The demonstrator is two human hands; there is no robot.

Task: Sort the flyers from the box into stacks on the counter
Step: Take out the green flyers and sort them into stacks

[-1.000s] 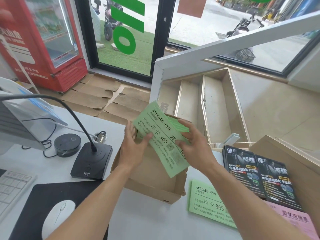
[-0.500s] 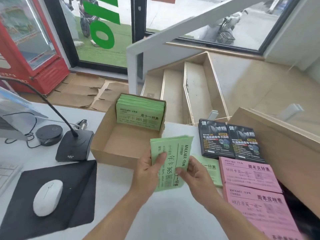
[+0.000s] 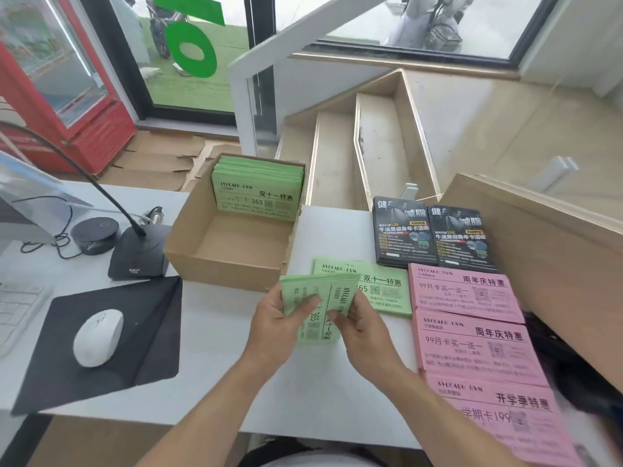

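Both hands hold a bundle of green flyers (image 3: 323,298) above the white counter (image 3: 219,332), just in front of the cardboard box (image 3: 215,264). My left hand (image 3: 276,325) grips the bundle's left edge with the thumb on top. My right hand (image 3: 364,321) pinches its right edge. A stack of green flyers (image 3: 259,187) leans against the box's far wall. Another green stack (image 3: 384,288) lies flat on the counter to the right of the bundle, partly under it.
Two black flyer stacks (image 3: 431,230) and three pink flyer stacks (image 3: 472,335) lie on the right. A wooden board (image 3: 539,247) rises beside them. On the left sit a desk microphone (image 3: 138,251), a white mouse (image 3: 97,337) on a black mat, and a keyboard edge (image 3: 17,311).
The green bundle came out of the box and down to the counter in front of it. Over the last half second both hands have kept their grip and barely shifted.
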